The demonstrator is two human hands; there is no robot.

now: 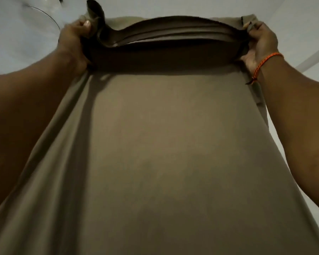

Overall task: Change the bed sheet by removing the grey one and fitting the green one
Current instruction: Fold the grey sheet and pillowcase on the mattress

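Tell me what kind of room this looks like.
Probably a bedroom, though no bed shows. Both hands, left and right, hold up an olive-green sheet in folded layers, against plain pale walls.

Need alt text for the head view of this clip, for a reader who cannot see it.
Both hands hold up a folded olive-green sheet, the left hand and right hand gripping its layered top edge at either end while the rest hangs toward the camera. An orange bracelet circles the right wrist.

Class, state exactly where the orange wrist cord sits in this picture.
In the head view, the orange cord circles the right hand's wrist, upper right, beside the held sheet.
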